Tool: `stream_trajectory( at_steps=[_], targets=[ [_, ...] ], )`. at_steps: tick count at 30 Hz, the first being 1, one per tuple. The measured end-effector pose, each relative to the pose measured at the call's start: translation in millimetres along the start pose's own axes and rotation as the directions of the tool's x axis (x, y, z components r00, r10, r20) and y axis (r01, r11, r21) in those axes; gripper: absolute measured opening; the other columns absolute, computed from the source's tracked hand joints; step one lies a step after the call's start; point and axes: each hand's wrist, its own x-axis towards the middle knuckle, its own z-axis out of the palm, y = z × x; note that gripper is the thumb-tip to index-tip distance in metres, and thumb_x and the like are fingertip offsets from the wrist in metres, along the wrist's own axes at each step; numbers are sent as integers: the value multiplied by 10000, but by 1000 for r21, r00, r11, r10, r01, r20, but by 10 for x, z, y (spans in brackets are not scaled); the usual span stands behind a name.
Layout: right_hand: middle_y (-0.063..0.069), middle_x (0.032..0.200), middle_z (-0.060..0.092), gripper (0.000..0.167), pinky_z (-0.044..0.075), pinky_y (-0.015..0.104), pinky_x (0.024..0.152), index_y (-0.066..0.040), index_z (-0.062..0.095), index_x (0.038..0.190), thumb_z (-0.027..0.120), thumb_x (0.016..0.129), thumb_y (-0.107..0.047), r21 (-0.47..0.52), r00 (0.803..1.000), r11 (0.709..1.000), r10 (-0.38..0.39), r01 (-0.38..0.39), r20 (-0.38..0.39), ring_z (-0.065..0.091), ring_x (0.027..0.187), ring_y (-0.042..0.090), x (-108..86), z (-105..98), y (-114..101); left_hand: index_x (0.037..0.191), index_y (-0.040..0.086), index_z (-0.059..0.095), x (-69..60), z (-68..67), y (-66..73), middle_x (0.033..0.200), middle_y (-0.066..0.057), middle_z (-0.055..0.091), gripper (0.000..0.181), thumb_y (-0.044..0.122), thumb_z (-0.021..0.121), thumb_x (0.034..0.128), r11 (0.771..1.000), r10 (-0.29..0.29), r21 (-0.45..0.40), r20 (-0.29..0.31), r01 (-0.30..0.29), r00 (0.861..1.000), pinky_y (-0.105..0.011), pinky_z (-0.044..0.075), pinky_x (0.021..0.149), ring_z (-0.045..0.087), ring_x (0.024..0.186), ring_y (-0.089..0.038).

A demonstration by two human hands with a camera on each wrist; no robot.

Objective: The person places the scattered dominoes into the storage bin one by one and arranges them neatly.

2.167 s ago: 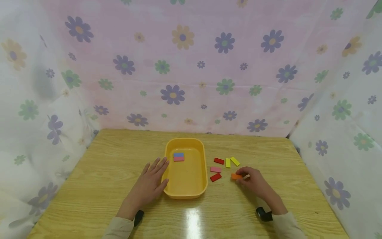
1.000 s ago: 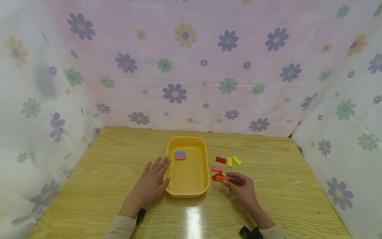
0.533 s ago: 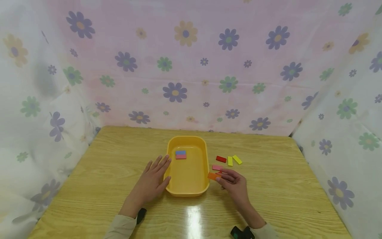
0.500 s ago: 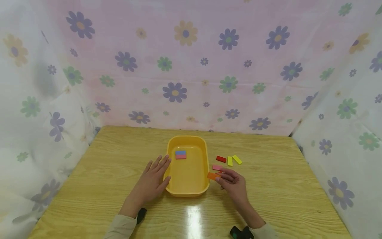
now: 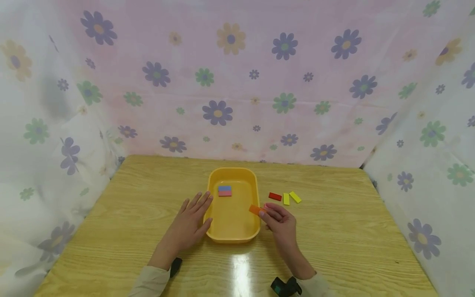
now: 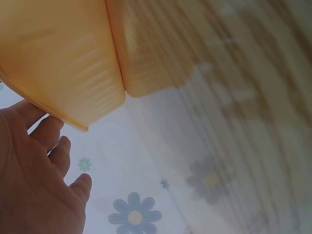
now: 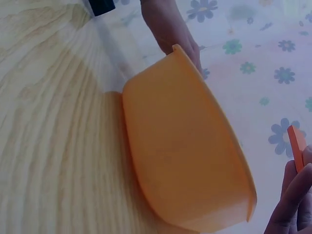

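Note:
Thumb and fingers of my right hand [image 5: 281, 226] pinch one end of a small flat orange block [image 5: 255, 209], raised over the right rim of a yellow plastic tub [image 5: 233, 240]. The right wrist view shows the orange block [image 7: 296, 147] upright between the fingertips, above the tub's edge. My left hand [image 5: 186, 228] rests with extended fingers on the tub's left rim; its fingers touch the tub wall [image 6: 73, 73] in the left wrist view. Inside the tub, a blue block [image 5: 224, 188] and a pink block [image 5: 224, 194] lie side by side near the far left.
On the wooden table [image 5: 334, 243], right of the tub, lie a red block [image 5: 275, 196] and two yellow blocks, one straight [image 5: 286, 199] and one slanted [image 5: 295, 197]. My right hand largely covers the area just beside the tub. Flowered sheets [image 5: 252, 90] enclose the table.
My right hand has lifted the orange block from the table and carried it left to the tub's rim, past another red and a pink block. The left hand stays on the rim.

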Motion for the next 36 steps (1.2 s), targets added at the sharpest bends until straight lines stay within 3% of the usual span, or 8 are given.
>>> stream_trajectory(
  at_steps=[7, 16, 27, 31, 34, 36],
  targets=[
    [-12, 957, 781, 401, 544, 182, 599, 101, 620, 1230, 775, 891, -46, 26, 999, 999, -43, 42, 5, 718, 791, 77, 69, 180, -65, 1583, 67, 358, -3, -2, 4, 1654, -79, 322, 633, 333, 547, 1042, 1000, 3, -2, 1, -3, 1000, -618, 189, 1226, 262, 1541, -324],
    [6, 948, 789, 282, 563, 197, 582, 1, 699, 1123, 803, 864, -43, 65, 996, 994, -89, 89, 3, 740, 789, 91, 237, 473, -185, 1594, 81, 337, -3, -6, -2, 1661, -65, 307, 636, 337, 539, 1047, 1000, -12, -9, 19, 12, 1000, -610, 169, 1234, 246, 1547, -314],
    [14, 928, 783, 329, 582, 217, 587, 73, 686, 1135, 808, 867, -73, 77, 981, 981, -184, 179, 57, 756, 806, 117, 486, 805, -407, 1593, 89, 343, -8, -17, 13, 1662, -60, 301, 634, 342, 542, 1046, 1000, -16, -15, 20, 16, 1000, -617, 171, 1231, 241, 1548, -318],
    [88, 963, 784, 306, 619, 293, 640, 60, 711, 1118, 808, 874, -97, -7, 973, 980, -199, 201, 115, 764, 838, 185, 670, 916, -422, 1588, 85, 354, -5, -26, 22, 1664, -60, 296, 628, 337, 547, 1046, 1000, -20, -22, 21, 21, 1000, -623, 167, 1230, 239, 1548, -323],
    [163, 989, 773, 270, 636, 411, 707, 63, 722, 1098, 797, 879, -77, -143, 964, 967, -184, 213, 192, 765, 851, 251, 828, 983, -390, 1588, 84, 355, -2, -28, 23, 1668, -58, 286, 631, 332, 556, 1044, 999, -24, -32, 24, 25, 999, -631, 156, 1229, 231, 1550, -326],
    [184, 981, 766, 253, 629, 475, 746, 72, 721, 1083, 791, 876, -57, -266, 959, 941, -143, 208, 244, 758, 843, 294, 920, 1017, -355, 1588, 83, 355, -1, -29, 23, 1670, -57, 279, 632, 330, 560, 1043, 999, -26, -35, 26, 26, 999, -635, 149, 1228, 226, 1551, -327]
  ],
)
